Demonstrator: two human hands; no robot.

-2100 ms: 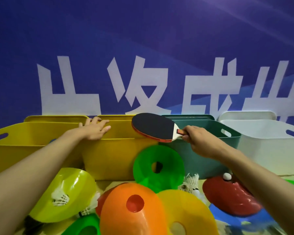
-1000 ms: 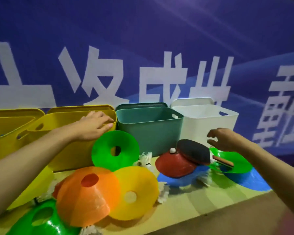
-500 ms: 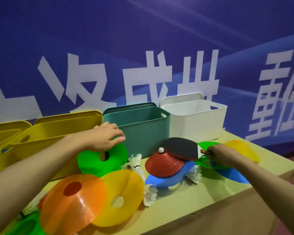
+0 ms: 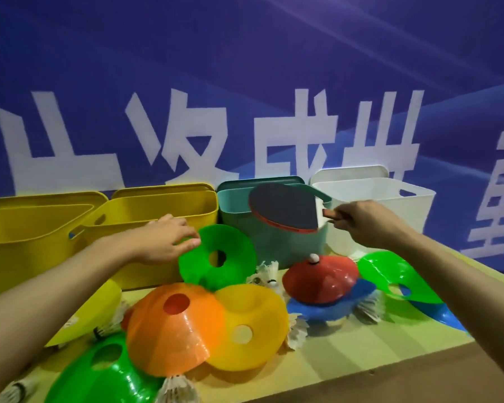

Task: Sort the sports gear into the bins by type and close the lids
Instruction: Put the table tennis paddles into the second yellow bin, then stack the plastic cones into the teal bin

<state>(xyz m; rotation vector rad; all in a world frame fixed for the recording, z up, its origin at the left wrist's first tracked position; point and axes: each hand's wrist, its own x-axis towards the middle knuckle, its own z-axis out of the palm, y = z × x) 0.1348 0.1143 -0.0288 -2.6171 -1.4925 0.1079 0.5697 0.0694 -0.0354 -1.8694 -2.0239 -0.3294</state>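
Black-rubbered, stiff and light, the paddle (image 4: 284, 209) hangs at centre frame before the teal bin (image 4: 271, 242), your right hand (image 4: 361, 225) pinching its handle, where you should keep hold, while your left hand (image 4: 163, 239) rests loose-fingered on the green cone (image 4: 216, 258).

Open bin mouths (image 4: 274, 196) behind crowding cones (image 4: 216, 257)

Person, head view: 2 forearms visible, entering from 7 o'clock and 4 o'clock. Both bare, no sleeves in frame. Left hand (image 4: 160, 239) and right hand (image 4: 364, 225): no gloves, rings, watches or wristbands seen. Fingernails short, unpainted.
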